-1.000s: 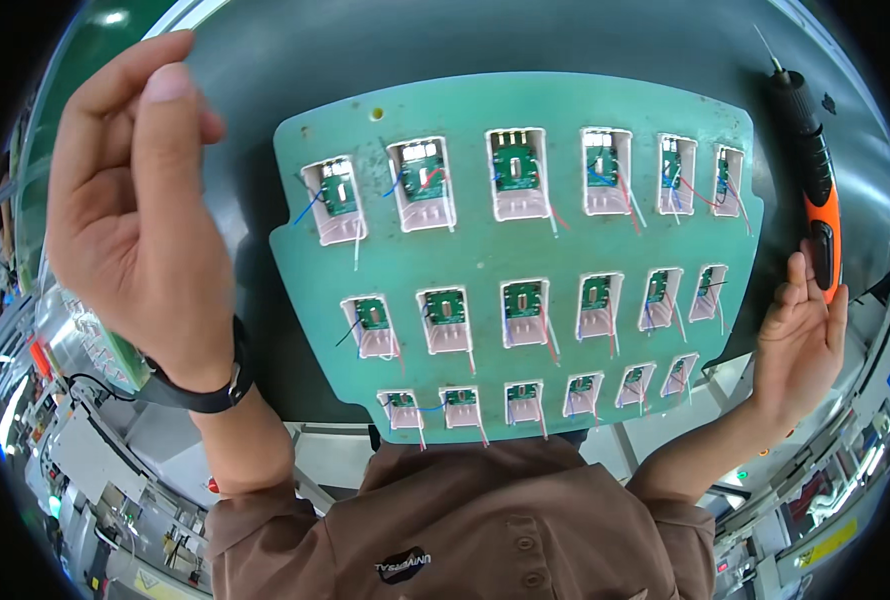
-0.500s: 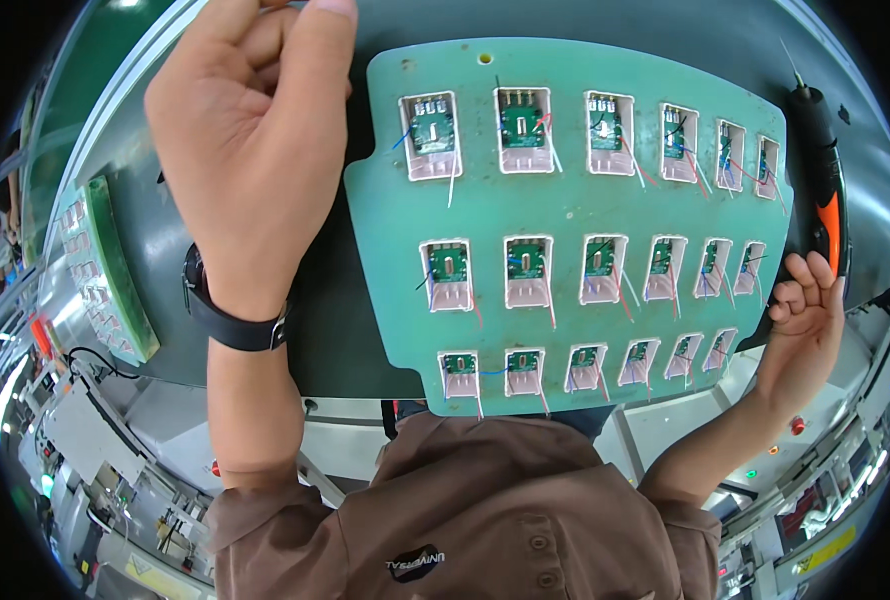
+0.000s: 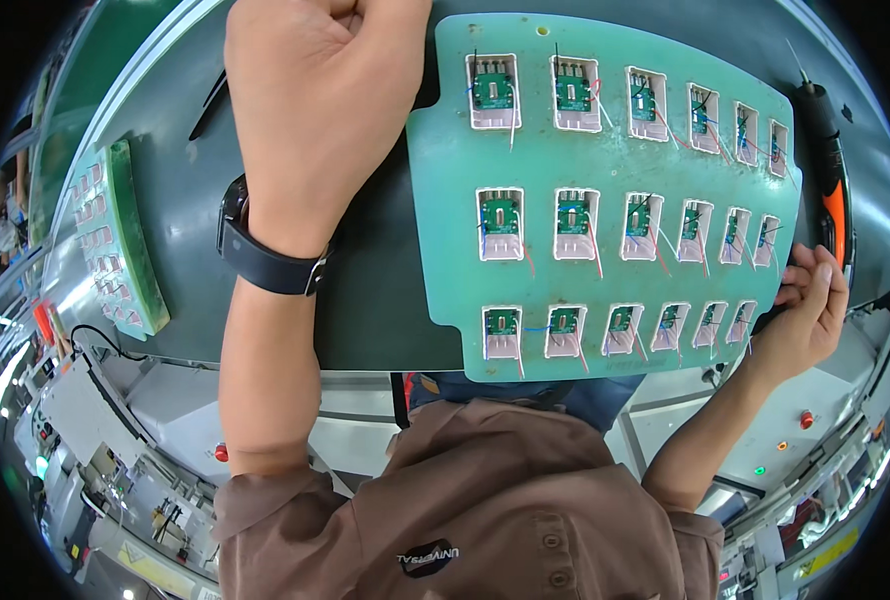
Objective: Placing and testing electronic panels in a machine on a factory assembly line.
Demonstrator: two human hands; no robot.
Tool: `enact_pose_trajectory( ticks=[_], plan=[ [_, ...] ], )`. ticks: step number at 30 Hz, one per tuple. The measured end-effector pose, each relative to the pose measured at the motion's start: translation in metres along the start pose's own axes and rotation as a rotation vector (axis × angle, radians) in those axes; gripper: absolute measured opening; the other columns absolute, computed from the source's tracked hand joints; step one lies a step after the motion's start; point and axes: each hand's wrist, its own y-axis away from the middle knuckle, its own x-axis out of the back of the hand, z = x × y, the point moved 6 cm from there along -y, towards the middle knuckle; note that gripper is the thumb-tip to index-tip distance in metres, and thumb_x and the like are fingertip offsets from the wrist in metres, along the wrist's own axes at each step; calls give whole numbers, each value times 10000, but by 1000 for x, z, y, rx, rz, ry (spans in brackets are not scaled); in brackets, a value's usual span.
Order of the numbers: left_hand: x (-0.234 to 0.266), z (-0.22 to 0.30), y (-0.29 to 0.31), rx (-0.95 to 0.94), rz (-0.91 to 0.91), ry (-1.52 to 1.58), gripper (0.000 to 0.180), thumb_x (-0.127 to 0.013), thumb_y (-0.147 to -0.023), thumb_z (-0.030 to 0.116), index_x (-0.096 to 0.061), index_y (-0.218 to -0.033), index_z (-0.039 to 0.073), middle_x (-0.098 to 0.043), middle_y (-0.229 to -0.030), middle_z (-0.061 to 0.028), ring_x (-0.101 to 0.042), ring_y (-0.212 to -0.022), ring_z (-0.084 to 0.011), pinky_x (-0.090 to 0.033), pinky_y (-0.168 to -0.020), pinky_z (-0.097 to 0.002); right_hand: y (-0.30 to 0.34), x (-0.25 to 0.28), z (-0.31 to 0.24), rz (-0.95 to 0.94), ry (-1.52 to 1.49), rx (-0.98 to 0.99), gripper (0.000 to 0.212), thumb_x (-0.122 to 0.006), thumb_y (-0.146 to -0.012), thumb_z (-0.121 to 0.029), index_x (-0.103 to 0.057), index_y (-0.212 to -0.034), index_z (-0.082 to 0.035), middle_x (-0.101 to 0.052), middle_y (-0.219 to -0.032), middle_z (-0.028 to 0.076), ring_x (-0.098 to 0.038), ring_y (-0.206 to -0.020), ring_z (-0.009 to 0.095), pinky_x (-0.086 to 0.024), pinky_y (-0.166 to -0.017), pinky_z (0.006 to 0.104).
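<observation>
A large green fixture board (image 3: 605, 165) fills the middle and right, with rows of cut-outs. White plastic cases (image 3: 577, 225) sit in them, holding small green circuit boards with thin red, white, black and blue wires. My left hand (image 3: 330, 110), a black watch (image 3: 265, 255) at its wrist, is beside the fixture's far left corner. Its fingers are curled and partly cut off by the upper edge, so what they grip is hidden. Next to the fixture's right edge is my right hand (image 3: 813, 305), fingers bent and thumb pressed in; anything held there is too small to name.
A black and orange tool (image 3: 833, 190) with a thin metal tip lies right of the fixture. A second green fixture (image 3: 135, 245) with white cases lies far left on the dark table (image 3: 365, 320). A slim black object (image 3: 209, 105) lies left of my left hand.
The green fixture now appears farther right and a little farther away. My left hand has moved right alongside it. My right hand's fingers have drawn closer together, thumb against them.
</observation>
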Motion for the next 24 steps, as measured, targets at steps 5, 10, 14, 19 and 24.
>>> enact_pose_trajectory(
  ticks=[5,10,14,19,24],
  plan=[
    [-8,-1,-3,3,-23,4,61,-553,-957,-4,-604,-943,-32,-530,-618,70,-399,-528,22,-260,-476,-176,-4,-2,3,17,23,73,201,-547,-1013,-113,-648,-1079,48,-725,-912,130,-585,-641,47,-405,-520,164],
    [-18,-3,-6,-13,-32,4,60,-552,-953,-15,-601,-926,-39,-520,-614,77,-384,-532,33,-244,-473,-177,-8,-1,8,50,59,71,192,-558,-1007,-112,-651,-1071,42,-727,-905,119,-575,-628,39,-395,-514,162],
    [-20,0,-7,-35,-36,-4,67,-553,-950,-13,-600,-912,-42,-522,-614,77,-385,-524,33,-243,-466,-178,-12,-1,11,59,68,83,189,-564,-1003,-116,-653,-1062,40,-730,-897,112,-572,-624,34,-387,-513,161],
    [-20,-1,-8,-52,-37,-15,74,-555,-944,-14,-604,-898,-45,-528,-609,72,-392,-522,29,-247,-464,-180,-10,-3,13,83,54,75,186,-571,-1000,-115,-656,-1060,39,-732,-900,112,-564,-619,30,-381,-515,163],
    [-21,1,-8,-67,-31,-79,87,-565,-941,-1,-613,-887,-49,-536,-599,62,-399,-518,19,-256,-466,-188,-9,-2,12,105,58,87,188,-577,-998,-115,-657,-1060,43,-733,-891,115,-565,-619,33,-382,-517,161]
  ],
)
